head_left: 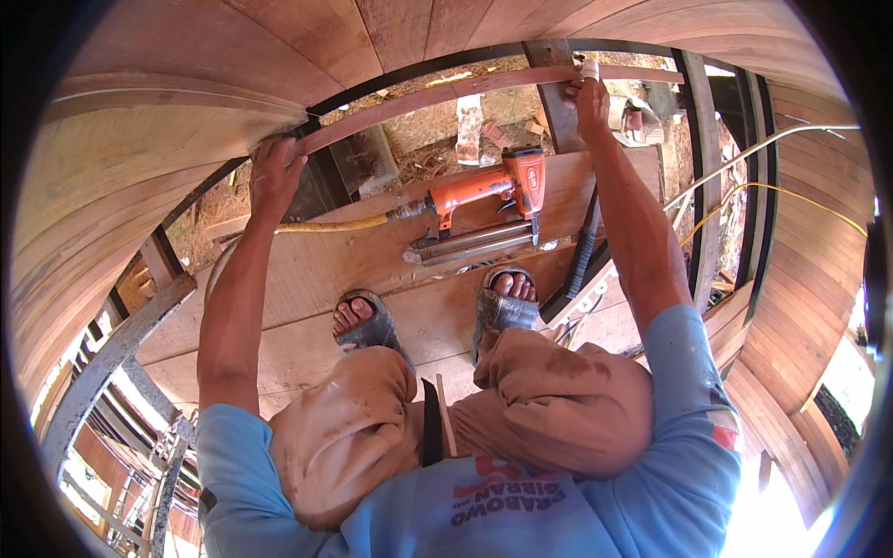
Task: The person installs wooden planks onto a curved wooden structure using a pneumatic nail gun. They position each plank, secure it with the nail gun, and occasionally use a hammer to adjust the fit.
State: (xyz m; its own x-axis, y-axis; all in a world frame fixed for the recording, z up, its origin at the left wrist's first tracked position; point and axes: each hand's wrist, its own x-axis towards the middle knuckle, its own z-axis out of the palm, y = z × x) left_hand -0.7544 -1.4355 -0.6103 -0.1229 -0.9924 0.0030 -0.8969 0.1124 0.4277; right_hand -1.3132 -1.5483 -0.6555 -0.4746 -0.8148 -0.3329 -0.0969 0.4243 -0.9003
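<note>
A long thin wooden strip (446,92) spans the frame in front of me, below the planked wall. My left hand (276,172) is closed on its left end, close against the wall boards. Farther right, my right hand (588,104) grips the strip near a dark upright post; something white is wrapped round one finger. Between my arms an orange nail gun (484,191) lies on the planks, with a yellow hose (335,225) running left from its handle.
I squat in sandals on wooden planks (279,312). Beyond them, lower ground holds scattered wood scraps (469,130). Dark metal posts (699,177) and cables (781,138) stand to the right. A metal scaffold frame (102,372) is at the left.
</note>
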